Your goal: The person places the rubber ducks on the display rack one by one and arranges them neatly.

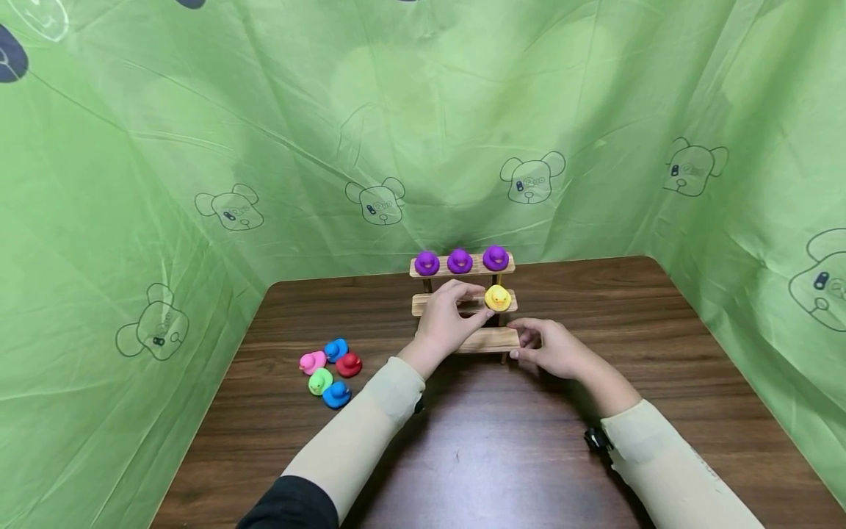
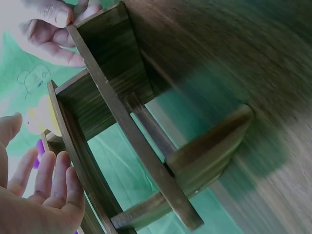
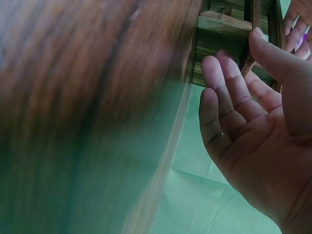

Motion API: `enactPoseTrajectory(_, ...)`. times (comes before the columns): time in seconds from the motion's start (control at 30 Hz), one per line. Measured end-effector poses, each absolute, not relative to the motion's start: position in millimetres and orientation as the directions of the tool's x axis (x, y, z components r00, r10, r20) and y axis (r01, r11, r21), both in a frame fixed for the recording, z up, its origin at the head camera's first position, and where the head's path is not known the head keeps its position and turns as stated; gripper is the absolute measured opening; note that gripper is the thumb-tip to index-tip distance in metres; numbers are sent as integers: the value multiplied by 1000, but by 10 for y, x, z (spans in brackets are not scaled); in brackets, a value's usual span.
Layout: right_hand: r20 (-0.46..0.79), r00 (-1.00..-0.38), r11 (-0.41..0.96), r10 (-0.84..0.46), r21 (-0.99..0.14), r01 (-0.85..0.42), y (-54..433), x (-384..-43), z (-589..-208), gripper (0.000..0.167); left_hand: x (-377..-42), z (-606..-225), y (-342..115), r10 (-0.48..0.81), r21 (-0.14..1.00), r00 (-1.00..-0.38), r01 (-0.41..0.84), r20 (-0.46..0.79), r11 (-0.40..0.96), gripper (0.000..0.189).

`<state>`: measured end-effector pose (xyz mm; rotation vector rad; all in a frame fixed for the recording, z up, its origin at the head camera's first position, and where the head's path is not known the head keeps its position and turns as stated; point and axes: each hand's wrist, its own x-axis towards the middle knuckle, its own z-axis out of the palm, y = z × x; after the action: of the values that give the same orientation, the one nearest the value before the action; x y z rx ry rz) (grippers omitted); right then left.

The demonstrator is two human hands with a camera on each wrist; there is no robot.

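A three-tier wooden stand [image 1: 489,339] stands on the table, three purple ducks [image 1: 460,261] in a row on its top tier. At the right end of the middle tier sits a yellow toy duck [image 1: 498,297]. My left hand [image 1: 444,323] reaches over the stand just left of this duck; in the left wrist view its thumb and fingers are spread, with a gap to the duck [image 2: 43,116]. My right hand [image 1: 551,347] holds the right end of the lowest tier, thumb at the board's edge [image 3: 251,36] and fingers by the side panel.
Left of the stand, several loose ducks lie in a cluster: a pink one [image 1: 313,361], a red one [image 1: 349,364], a green one [image 1: 320,381] and two blue ones [image 1: 337,394]. Green printed cloth [image 1: 297,147] hangs around the back and sides of the brown table [image 1: 489,455].
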<state>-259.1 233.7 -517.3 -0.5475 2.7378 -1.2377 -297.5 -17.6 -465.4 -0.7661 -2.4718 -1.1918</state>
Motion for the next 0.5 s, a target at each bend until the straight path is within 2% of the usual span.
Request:
enactPoseTrajectory(0.13,64,-933,608,-354,-742,-282,2340,-2595,-5169,54,-2960,-4649,-246,326,643,-819,573,472,508,43)
enactPoseTrajectory(0.5,58,-936,606,-348,-748,-272,2332,-2584,-5166,53,-2891,-4607,-546,300,633,-771,634,561,444,37)
